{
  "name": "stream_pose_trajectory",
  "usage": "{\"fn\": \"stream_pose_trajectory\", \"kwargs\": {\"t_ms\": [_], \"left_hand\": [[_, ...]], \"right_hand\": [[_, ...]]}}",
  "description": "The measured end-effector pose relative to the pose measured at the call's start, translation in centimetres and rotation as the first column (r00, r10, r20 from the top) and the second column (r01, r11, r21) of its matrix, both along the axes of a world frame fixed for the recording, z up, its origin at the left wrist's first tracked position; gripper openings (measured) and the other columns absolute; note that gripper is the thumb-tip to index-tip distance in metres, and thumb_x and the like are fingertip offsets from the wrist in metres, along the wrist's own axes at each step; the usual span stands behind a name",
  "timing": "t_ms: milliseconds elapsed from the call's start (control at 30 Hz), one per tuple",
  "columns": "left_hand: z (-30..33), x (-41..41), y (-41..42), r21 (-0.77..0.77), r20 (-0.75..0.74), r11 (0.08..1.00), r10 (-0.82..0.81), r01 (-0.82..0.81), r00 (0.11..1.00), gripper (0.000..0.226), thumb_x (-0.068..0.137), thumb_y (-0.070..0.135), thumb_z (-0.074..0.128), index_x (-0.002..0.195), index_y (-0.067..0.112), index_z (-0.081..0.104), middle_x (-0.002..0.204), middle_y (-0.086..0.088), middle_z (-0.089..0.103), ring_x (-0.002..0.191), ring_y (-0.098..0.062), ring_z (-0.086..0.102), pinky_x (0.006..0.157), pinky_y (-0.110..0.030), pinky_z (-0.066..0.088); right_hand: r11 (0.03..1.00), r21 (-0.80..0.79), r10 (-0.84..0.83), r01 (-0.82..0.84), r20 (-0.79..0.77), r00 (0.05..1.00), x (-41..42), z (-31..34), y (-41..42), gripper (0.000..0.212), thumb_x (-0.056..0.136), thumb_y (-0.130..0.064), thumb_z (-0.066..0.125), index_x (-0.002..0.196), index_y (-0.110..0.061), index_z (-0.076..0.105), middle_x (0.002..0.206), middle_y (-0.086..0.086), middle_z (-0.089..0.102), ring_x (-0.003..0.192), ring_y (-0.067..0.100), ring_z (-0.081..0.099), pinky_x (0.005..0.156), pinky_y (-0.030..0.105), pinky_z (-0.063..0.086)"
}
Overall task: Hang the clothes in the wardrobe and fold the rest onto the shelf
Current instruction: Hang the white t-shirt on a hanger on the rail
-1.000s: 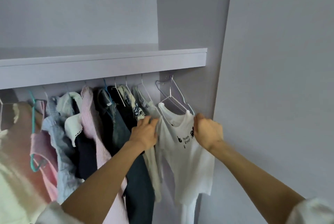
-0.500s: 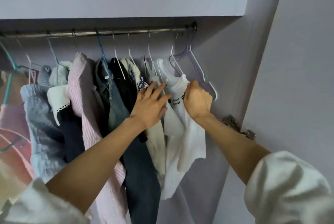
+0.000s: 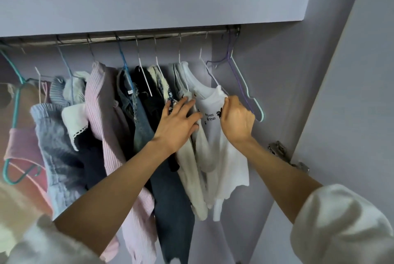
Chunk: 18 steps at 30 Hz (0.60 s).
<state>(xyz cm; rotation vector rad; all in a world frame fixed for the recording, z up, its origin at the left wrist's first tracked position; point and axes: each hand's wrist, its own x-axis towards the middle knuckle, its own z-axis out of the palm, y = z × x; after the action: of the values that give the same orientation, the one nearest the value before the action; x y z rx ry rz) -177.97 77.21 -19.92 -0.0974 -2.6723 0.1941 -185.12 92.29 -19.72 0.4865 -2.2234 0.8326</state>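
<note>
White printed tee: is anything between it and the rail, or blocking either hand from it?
Nothing visible does. The white printed tee already hangs from the rail on its hanger. The right hand pinches its shoulder, and the left hand lies with straight fingers against the cream garment beside it.

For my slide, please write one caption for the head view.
Right hand pinches the white T-shirt on the rail; left hand presses neighbouring clothes aside.

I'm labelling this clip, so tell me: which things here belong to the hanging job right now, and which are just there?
In the job:
white printed T-shirt on its white hanger
right hand, pinching the shirt's shoulder
left hand, fingers straight against the neighbouring cream garment
metal rail

Just there:
empty purple and mint hangers
pink striped shirt
door hinge
</note>
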Motion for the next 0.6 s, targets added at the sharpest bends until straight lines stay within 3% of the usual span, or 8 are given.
{"fn": "stream_pose_trajectory", "kwargs": {"t_ms": [200,300,400,500,600], "left_hand": [[0.3,0.5,0.5,0.059,0.012,0.998,0.012,-0.013,1.000,0.037,0.099,0.032,0.041,0.136,0.028,0.045,0.156,-0.002,0.020,0.146,-0.019,0.008,0.116,-0.049,0.006],[0.4,1.5,0.9,0.072,0.047,0.996,0.044,-0.047,0.998,0.043,0.099,0.032,0.039,0.142,0.030,0.035,0.158,0.002,0.013,0.146,-0.018,0.005,0.116,-0.047,0.006],[0.6,3.4,1.1,0.126,0.095,0.989,0.062,-0.074,0.994,0.052,0.098,0.027,0.040,0.147,0.032,0.024,0.158,0.001,0.005,0.146,-0.020,0.001,0.115,-0.050,0.007],[0.3,6.6,1.7,0.214,0.116,0.971,0.084,-0.107,0.990,0.058,0.097,0.024,0.041,0.148,0.033,0.017,0.158,0.000,0.003,0.145,-0.020,-0.002,0.115,-0.050,0.007],[-0.8,10.8,2.1,0.311,0.131,0.938,0.116,-0.152,0.985,0.057,0.097,0.025,0.043,0.148,0.032,0.020,0.158,0.000,0.009,0.146,-0.021,0.001,0.116,-0.047,0.009]], "right_hand": [[0.979,0.201,-0.021,-0.022,0.210,0.978,-1.0,2.2,-1.3,0.020,0.098,-0.011,0.037,0.109,0.001,0.048,0.092,0.019,0.067,0.085,0.039,0.065,0.059,0.033,0.033],[0.986,0.161,0.001,-0.040,0.235,0.972,0.0,2.0,-0.5,0.026,0.100,-0.018,0.034,0.113,-0.001,0.050,0.102,0.017,0.064,0.091,0.040,0.062,0.063,0.035,0.037],[0.991,0.097,0.060,-0.090,0.273,0.960,2.1,1.6,0.9,0.030,0.099,-0.014,0.036,0.123,-0.003,0.049,0.118,0.017,0.052,0.104,0.038,0.054,0.078,0.042,0.043],[0.992,0.006,0.118,-0.124,0.269,0.956,5.8,0.7,2.4,0.042,0.091,-0.004,0.043,0.133,-0.005,0.045,0.126,0.018,0.044,0.116,0.036,0.043,0.095,0.043,0.037],[0.984,-0.007,0.174,-0.180,0.299,0.938,10.4,-0.7,3.2,0.043,0.089,-0.002,0.046,0.132,-0.003,0.047,0.127,0.018,0.046,0.117,0.035,0.042,0.099,0.044,0.036]]}}
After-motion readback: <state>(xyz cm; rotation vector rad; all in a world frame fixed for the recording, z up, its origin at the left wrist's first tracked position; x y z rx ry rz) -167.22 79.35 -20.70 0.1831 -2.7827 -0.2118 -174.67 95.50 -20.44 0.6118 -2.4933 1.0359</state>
